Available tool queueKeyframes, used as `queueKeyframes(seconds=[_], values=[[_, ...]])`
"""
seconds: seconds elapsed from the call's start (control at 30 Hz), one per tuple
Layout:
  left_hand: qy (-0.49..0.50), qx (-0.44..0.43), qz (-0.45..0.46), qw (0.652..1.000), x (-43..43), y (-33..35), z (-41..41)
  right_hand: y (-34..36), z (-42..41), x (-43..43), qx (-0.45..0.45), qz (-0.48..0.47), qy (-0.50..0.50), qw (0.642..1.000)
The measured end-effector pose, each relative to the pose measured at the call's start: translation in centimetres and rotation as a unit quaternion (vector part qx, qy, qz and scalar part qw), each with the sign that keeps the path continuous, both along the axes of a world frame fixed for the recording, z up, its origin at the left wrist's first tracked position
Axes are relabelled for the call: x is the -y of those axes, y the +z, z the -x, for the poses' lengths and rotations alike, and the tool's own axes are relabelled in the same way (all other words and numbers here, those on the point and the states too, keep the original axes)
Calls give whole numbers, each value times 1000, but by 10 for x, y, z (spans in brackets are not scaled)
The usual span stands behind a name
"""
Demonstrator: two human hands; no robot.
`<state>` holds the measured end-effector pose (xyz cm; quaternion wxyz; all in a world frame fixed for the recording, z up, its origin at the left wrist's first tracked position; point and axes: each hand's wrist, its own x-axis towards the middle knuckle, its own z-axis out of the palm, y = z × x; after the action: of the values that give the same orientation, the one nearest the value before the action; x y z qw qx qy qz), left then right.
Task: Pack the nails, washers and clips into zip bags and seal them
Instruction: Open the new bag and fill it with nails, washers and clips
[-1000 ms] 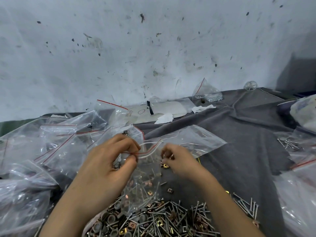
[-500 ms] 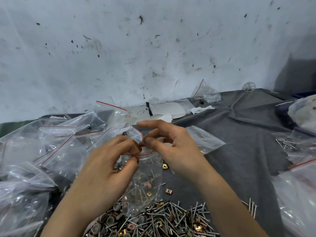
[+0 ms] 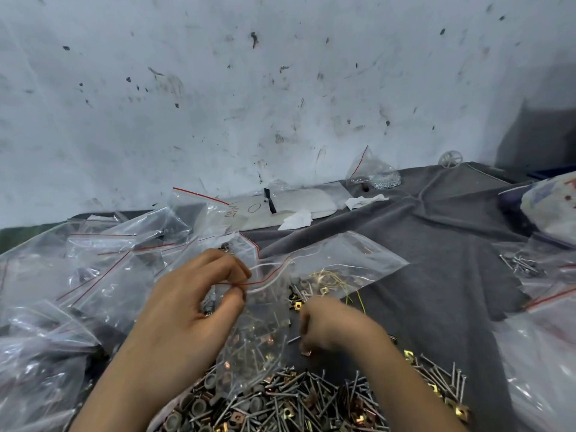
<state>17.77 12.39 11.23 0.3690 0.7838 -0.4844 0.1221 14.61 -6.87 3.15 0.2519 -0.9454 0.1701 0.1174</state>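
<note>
My left hand (image 3: 190,307) pinches the red-lined top edge of a clear zip bag (image 3: 258,335) between thumb and fingers; the bag hangs below it, partly filled with nails and copper clips, its mouth gaping. My right hand (image 3: 330,325), blurred, is low on the grey cloth to the right of the bag, fingers curled down over a copper clip (image 3: 306,352). A heap of nails, washers and clips (image 3: 280,400) lies along the near edge under both forearms.
Several empty zip bags (image 3: 103,269) are piled at the left. Another clear bag (image 3: 343,260) lies behind my hands. More bags with nails (image 3: 523,266) sit at the right. A filled bag (image 3: 374,173) and a white pad (image 3: 296,204) lie by the wall.
My right hand left the bag's top edge, where it had met the left hand, and dropped down to the right onto the cloth by a loose clip. The left hand kept its pinch.
</note>
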Motion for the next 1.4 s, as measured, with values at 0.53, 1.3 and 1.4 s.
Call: queueKeyframes(seconds=[0.53,1.3,1.4], values=[[-1,8,-9,1000,-1,-1,0,30,8,12,286,-190,-57,937],[0,-2,-4,1000,-2,0,-4,-59,-35,-5,206,28,-30,978],[1,-8,-2,1000,-3,-1,-5,-60,-34,-3,190,-17,-46,981]])
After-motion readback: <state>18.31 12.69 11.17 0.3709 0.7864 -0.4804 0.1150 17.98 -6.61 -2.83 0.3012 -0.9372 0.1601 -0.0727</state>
